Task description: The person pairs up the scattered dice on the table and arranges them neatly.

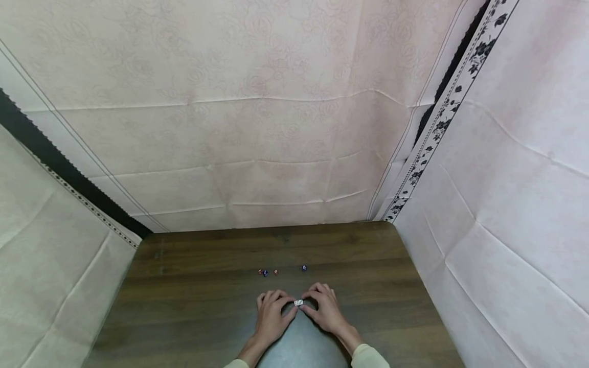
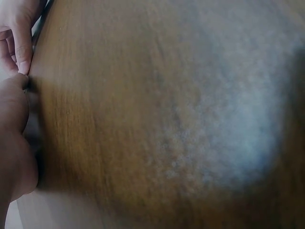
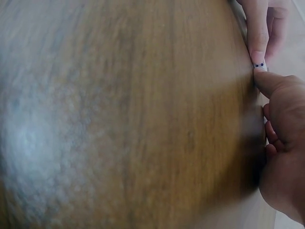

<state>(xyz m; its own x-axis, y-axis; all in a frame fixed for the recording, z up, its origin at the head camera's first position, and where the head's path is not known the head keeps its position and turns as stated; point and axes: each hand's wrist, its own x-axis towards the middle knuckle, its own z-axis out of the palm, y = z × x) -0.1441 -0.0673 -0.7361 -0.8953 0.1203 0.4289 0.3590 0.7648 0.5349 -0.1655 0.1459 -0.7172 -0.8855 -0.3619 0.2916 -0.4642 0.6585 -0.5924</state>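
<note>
Both hands meet at the near middle of the dark wooden surface [image 1: 193,286], where the left hand [image 1: 271,314] and the right hand [image 1: 326,309] pinch a small white die [image 1: 298,303] between their fingertips, fingers curled in around it; the die is a cube with no long axis, and the right wrist view shows a face with two dark pips turned toward that camera. Farther away on the surface lie a blue die [image 1: 304,268] to the right and a close cluster of small reddish and blue dice [image 1: 268,272] to the left, well apart from the hands, and no container shows in any view
</note>
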